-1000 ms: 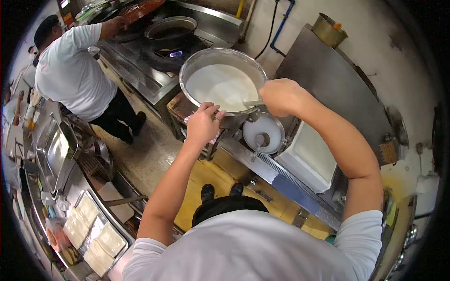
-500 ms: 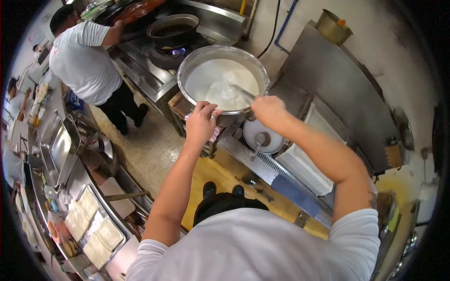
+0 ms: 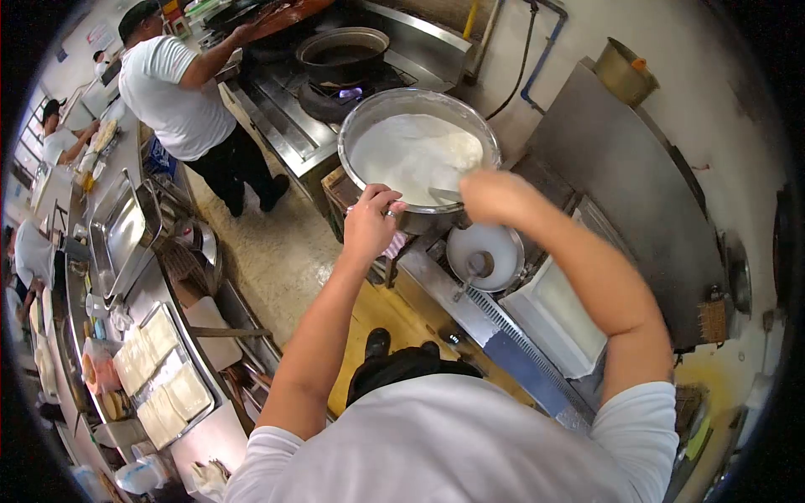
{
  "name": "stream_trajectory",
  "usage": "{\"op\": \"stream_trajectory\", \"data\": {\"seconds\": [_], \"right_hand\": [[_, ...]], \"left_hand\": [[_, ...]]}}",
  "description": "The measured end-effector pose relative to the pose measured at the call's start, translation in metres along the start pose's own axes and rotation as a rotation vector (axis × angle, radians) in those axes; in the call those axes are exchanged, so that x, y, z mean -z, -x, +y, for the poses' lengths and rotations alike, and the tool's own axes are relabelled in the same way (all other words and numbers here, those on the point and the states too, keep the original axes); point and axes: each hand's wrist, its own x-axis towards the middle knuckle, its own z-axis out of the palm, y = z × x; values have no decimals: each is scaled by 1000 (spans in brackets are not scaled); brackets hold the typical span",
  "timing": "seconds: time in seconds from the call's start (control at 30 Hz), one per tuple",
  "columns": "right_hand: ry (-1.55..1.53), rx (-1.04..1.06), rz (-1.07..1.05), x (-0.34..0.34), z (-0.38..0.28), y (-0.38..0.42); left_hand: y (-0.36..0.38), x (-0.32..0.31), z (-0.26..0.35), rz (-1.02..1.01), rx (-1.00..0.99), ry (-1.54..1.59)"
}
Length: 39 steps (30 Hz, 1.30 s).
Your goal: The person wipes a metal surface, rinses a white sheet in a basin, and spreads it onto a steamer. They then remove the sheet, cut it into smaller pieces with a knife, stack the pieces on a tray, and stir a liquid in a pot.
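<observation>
A large round metal pot [image 3: 346, 155] holds a milky white liquid [image 3: 394, 151] with swirls on its surface. My left hand [image 3: 371, 222] is closed over the pot's near rim, fingers on the edge and a ring on one finger. Blurred by motion, my right hand [image 3: 495, 198] is closed around a metal stirring tool [image 3: 444, 194] at the near right side of the rim. The tool's lower end is hidden in the liquid, so its kind cannot be made out.
Behind the pot, a lit burner [image 3: 350, 94] sits beside a dark wok [image 3: 342, 54]. A co-worker [image 3: 180, 96] stands at the stove on the left. To the right are a white round lid or basin [image 3: 503, 251] and a white tray [image 3: 558, 323]. Sheet trays [image 3: 210, 411] line the left counter.
My right hand has swept the tool around toward the near right rim, and the liquid's swirl has shifted right. The left hand stays on the rim. The view has turned slightly.
</observation>
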Motion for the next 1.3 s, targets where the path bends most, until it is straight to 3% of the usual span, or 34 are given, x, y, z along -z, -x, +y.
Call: {"op": "stream_trajectory", "data": {"seconds": [0.13,0.27,0.3,0.43,0.53,0.63,0.8,0.97,1.1,1.3], "right_hand": [[50,-21,175,-44,-12,-4],[116,-98,218,-63,21,-15],[131,-67,97,-44,24,-8],[176,-7,18,-5,40,-5],[270,14,-308,43,35,-5],[188,158,-323,45,39,-11],[-39,-20,32,-18,3,-4],[114,-54,292,-63,-5,-8],[109,-26,138,-49,31,-15],[239,-31,-231,41,24,3]], "left_hand": [[0,5,5,3,0,-12],[1,5,4,-11,5,-29],[1,4,4,-14,17,-23],[1,8,8,-29,30,-26],[1,8,9,-24,30,-32],[1,8,8,-26,32,-29],[2,6,7,-1,0,7],[2,6,9,-9,14,-11],[1,4,7,1,-4,-19],[1,5,5,-14,14,-4]]}}
